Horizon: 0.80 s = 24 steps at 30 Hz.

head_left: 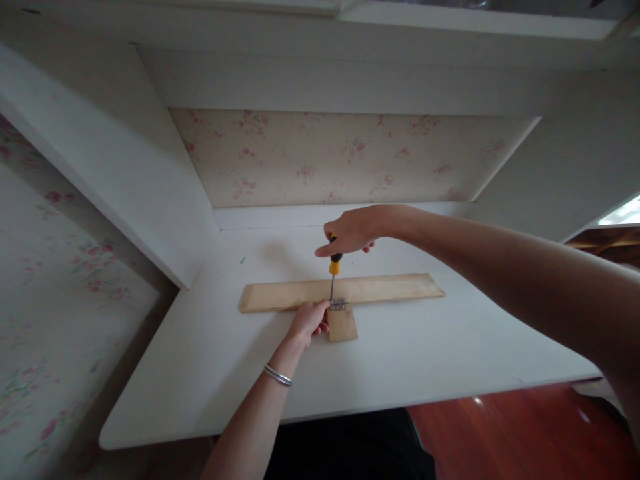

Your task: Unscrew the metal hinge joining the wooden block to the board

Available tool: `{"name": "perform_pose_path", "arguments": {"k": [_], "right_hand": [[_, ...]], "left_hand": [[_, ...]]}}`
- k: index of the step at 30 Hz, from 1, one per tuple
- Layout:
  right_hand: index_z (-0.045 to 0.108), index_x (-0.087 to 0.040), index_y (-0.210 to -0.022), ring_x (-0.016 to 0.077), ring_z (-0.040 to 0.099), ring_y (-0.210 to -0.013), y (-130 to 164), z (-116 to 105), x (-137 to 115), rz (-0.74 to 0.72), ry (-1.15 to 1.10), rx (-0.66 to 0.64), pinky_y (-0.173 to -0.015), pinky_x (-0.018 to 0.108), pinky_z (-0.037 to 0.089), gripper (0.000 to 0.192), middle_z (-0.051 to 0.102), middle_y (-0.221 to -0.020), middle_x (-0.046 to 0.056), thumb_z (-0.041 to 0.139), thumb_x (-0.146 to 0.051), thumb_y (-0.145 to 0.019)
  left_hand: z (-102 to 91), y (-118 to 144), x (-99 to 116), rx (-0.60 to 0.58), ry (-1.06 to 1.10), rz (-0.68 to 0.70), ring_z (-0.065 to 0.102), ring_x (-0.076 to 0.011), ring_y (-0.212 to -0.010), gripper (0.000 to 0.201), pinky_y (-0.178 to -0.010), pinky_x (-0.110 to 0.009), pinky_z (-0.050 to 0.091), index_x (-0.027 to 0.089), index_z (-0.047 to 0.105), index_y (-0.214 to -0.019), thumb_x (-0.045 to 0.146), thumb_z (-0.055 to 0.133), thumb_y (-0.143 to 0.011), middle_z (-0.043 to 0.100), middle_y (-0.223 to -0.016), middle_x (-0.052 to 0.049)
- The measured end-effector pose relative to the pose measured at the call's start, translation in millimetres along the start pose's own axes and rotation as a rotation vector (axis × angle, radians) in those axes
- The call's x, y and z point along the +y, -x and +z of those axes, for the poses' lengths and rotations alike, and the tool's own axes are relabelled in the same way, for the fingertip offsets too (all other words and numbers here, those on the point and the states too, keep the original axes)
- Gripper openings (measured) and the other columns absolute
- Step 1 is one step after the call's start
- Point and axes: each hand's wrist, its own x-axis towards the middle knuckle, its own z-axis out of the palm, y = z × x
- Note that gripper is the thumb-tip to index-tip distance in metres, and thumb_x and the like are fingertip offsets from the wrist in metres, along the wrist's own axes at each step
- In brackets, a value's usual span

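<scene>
My right hand (350, 232) is closed around the black and yellow handle of a screwdriver (335, 267), which stands nearly upright. The shaft points down to a small metal hinge (339, 304). That hinge lies across the joint between a long flat wooden board (390, 288) and a short wooden block (343, 325) in front of it. At the hinge's left end, my left hand (310, 320) has its thumb and finger pinched together beside the screwdriver tip. The other fingers curl at the block's left edge. What sits in the pinch, if anything, is too small to make out.
The wood lies on a white desktop (425, 360) with a rounded front left corner. White side panels (165, 193) and a shelf (350, 80) overhead enclose it, with floral wallpaper (310, 153) behind. A small green speck (243, 260) lies left of the board. Reddish flooring (490, 427) shows below right.
</scene>
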Motion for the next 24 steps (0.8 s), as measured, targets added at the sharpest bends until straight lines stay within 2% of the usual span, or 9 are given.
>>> {"name": "perform_pose_path", "arguments": {"k": [2,3,6,8,14,18,21,24], "right_hand": [[0.065,-0.012,-0.076,0.0183,0.054,-0.053,-2,0,0,0.071,0.048,-0.028,-0.056,0.033,0.037,0.056,0.059,-0.060,0.009,0.040,-0.062,-0.080],[0.065,-0.012,-0.074,0.0182,0.054,-0.054,-3,1,0,0.052,0.072,-0.025,-0.056,0.032,0.036,0.054,0.059,-0.059,0.009,0.039,-0.059,-0.082],[0.064,-0.016,-0.094,0.0167,0.054,-0.062,-3,0,3,-0.145,0.100,0.034,-0.056,0.028,0.034,0.029,0.063,-0.074,0.007,0.055,-0.038,-0.076],[0.060,-0.020,-0.102,0.0157,0.052,-0.066,0,0,6,-0.250,0.125,0.088,-0.056,0.026,0.032,0.033,0.064,-0.085,0.006,0.060,-0.023,-0.070],[0.061,-0.020,-0.082,0.0141,0.049,-0.067,2,0,13,-0.429,0.128,0.136,-0.056,0.025,0.029,0.030,0.063,-0.081,0.002,0.048,-0.003,-0.061],[0.060,-0.019,-0.073,0.0134,0.049,-0.066,-1,1,14,-0.482,0.109,0.174,-0.057,0.026,0.029,0.028,0.063,-0.078,0.001,0.044,-0.001,-0.057],[0.060,-0.019,-0.073,0.0137,0.050,-0.067,1,2,18,-0.468,0.102,0.230,-0.058,0.025,0.030,0.029,0.063,-0.079,0.002,0.044,-0.002,-0.057],[0.062,-0.019,-0.079,0.0149,0.052,-0.072,11,6,33,-0.402,0.065,0.319,-0.061,0.025,0.032,0.033,0.063,-0.083,0.003,0.046,-0.002,-0.056]], "left_hand": [[0.0,0,0,0.001,-0.001,-0.004,0.046,-0.0068,-0.037,0.029,-0.033,-0.018,0.019,0.010,0.058,-0.068,0.039,0.055,-0.074,0.057,-0.058,-0.003],[0.0,0,0,0.001,-0.001,-0.006,0.045,-0.0066,-0.037,0.030,-0.033,-0.018,0.019,0.010,0.058,-0.068,0.039,0.055,-0.074,0.057,-0.058,-0.003],[0.0,1,1,-0.003,-0.001,-0.009,0.045,-0.0063,-0.037,0.029,-0.033,-0.018,0.020,0.011,0.058,-0.068,0.039,0.056,-0.074,0.057,-0.058,-0.003],[0.3,1,2,-0.006,-0.001,-0.009,0.046,-0.0066,-0.037,0.029,-0.033,-0.018,0.020,0.011,0.058,-0.068,0.039,0.055,-0.074,0.057,-0.058,-0.003],[0.2,4,2,0.005,-0.010,0.004,0.048,-0.0076,-0.038,0.031,-0.033,-0.018,0.023,0.010,0.059,-0.069,0.039,0.053,-0.075,0.058,-0.060,-0.004],[-0.2,3,1,0.000,-0.021,0.008,0.050,-0.0081,-0.039,0.030,-0.034,-0.018,0.023,0.010,0.060,-0.071,0.039,0.053,-0.076,0.060,-0.064,-0.006],[-1.3,2,-2,-0.021,-0.032,0.008,0.051,-0.0087,-0.041,0.032,-0.036,-0.018,0.024,0.010,0.062,-0.077,0.041,0.053,-0.077,0.062,-0.069,-0.007],[-7.9,5,-3,-0.032,-0.196,0.086,0.053,-0.0107,-0.044,0.037,-0.039,-0.020,0.031,0.012,0.063,-0.078,0.044,0.046,-0.083,0.063,-0.070,-0.007]]}}
